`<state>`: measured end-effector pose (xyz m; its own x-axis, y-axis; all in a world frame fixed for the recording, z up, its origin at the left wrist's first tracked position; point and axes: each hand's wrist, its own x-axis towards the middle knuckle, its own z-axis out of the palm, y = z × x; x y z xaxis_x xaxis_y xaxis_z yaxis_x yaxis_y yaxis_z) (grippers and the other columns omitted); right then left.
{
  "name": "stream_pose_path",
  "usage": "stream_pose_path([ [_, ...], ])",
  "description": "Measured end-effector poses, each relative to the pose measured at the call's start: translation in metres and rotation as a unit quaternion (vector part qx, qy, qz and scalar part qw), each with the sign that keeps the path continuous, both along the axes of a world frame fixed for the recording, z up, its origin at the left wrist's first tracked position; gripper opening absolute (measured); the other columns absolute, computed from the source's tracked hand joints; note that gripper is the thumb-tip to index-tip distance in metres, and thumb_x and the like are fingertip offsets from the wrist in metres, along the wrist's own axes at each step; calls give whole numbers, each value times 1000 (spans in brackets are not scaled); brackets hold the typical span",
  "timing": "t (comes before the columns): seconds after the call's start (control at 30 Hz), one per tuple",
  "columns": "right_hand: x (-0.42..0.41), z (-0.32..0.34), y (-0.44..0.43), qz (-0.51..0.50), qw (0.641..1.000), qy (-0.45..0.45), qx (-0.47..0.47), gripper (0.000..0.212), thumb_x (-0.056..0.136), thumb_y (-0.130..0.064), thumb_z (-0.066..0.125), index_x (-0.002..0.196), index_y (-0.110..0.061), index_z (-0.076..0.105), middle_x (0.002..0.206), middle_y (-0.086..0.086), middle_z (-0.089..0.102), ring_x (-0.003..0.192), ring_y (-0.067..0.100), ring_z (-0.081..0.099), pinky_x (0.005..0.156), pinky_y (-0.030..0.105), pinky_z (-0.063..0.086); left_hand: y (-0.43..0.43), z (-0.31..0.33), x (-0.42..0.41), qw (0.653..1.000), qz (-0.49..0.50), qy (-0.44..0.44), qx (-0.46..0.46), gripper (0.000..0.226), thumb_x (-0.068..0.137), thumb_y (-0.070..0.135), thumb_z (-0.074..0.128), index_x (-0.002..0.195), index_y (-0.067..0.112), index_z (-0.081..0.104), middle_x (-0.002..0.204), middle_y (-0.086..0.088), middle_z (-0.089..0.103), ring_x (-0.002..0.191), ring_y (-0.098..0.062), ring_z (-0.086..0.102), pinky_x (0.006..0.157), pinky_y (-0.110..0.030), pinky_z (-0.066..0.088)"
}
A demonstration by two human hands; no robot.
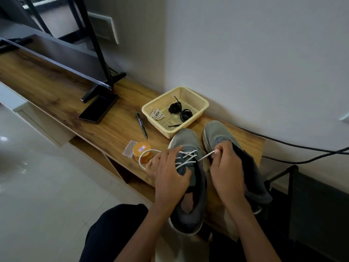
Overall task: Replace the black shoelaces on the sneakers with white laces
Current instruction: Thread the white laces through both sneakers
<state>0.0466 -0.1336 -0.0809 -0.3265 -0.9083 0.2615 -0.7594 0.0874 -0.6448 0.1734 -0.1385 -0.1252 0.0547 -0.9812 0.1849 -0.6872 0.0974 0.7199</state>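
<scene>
The wooden bench [56,76] ran along the wall, with a television [90,59] on its stand at the far end. At the near end two grey sneakers stood side by side, toes to the wall: the half-laced sneaker [187,138] on the left, and on the right the other sneaker [215,131], with no lace visible in it. Just beyond their toes sat a cream basket [200,102] holding two bundles of black laces [175,107] and a coiled spare white lace [157,114]. A dark phone [98,108], an orange tin [141,151] and a marker pen [142,125] lay farther left.

The hands were apart. The left hand [168,167] curled over the half-laced sneaker's eyelet row, thumb on the tongue, clamping the shoe; whether it also held lace I could not tell. The right hand [224,165] pinched the tip of the white lace [186,157], drawn taut from the crossings, while the lace's other end looped slackly out in front of the tin.

The lace looked light, soft and limp, so probably only its stiff tip would push through an eyelet; pinching close to that tip seemed best. The sneaker's upper looked pliable and likely wanted bracing near the eyelets.
</scene>
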Motion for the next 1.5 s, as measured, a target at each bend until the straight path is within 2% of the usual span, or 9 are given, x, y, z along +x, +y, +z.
stream_pose_path([
  [0.1,-16,2,-3,-106,991,35,-68,10,96,-9,45,88,-10,51,82,-1,47,69,11,45,57,15,31,0,-2,0,1000,8,13,-8,55,69,35,58,124,31,52,119,12,53,119,-8,33,94,-23,9],
  [0.2,-35,0,-3,-166,981,44,-88,5,89,-4,55,91,-2,59,97,16,53,92,32,51,71,29,33,0,-5,0,1000,18,15,-14,56,67,39,56,122,31,54,118,12,54,118,-11,35,96,-28,14],
  [0.33,-29,2,-3,-64,985,137,-88,16,77,-11,71,92,-10,70,116,13,56,109,37,42,86,43,37,0,-7,3,999,5,38,-24,56,69,53,48,119,31,56,118,13,54,118,-12,36,98,-36,24],
  [0.53,-7,-18,-7,81,969,230,33,11,66,-21,81,70,-26,72,125,3,58,129,35,26,103,68,10,0,-9,11,999,-2,31,-12,55,71,61,41,113,30,62,121,19,48,122,-9,30,103,-44,28],
  [0.67,-16,-18,-9,50,976,213,2,10,68,-19,79,70,-22,70,117,2,61,125,33,33,103,68,10,-2,-12,13,1000,1,15,-5,51,71,60,39,106,31,64,122,16,50,124,-8,28,105,-50,25],
  [0.9,-60,-4,-6,-154,979,130,-30,3,79,-14,69,82,-13,70,117,5,61,117,34,36,101,57,24,0,-9,10,999,17,27,-5,51,69,59,38,103,31,64,120,17,50,125,-8,30,107,-47,19],
  [1.03,-48,-7,-8,-50,983,172,-34,26,72,-15,73,98,-19,72,133,8,52,126,34,28,103,57,19,-1,-12,11,1000,10,29,-1,50,70,59,40,109,33,59,118,17,51,125,-10,32,106,-48,23],
  [1.2,-11,-16,-8,95,971,221,-9,16,64,-19,82,75,-28,74,128,3,58,130,33,22,103,65,3,1,-7,9,998,3,59,-2,66,67,61,39,126,32,46,113,24,47,110,8,26,96,-19,6],
  [1.5,-36,-18,-7,34,977,210,0,16,66,-16,81,65,-21,67,116,1,63,126,35,33,103,66,5,2,-5,9,996,14,84,8,68,66,58,38,130,35,41,114,24,50,113,7,28,103,-27,7],
])
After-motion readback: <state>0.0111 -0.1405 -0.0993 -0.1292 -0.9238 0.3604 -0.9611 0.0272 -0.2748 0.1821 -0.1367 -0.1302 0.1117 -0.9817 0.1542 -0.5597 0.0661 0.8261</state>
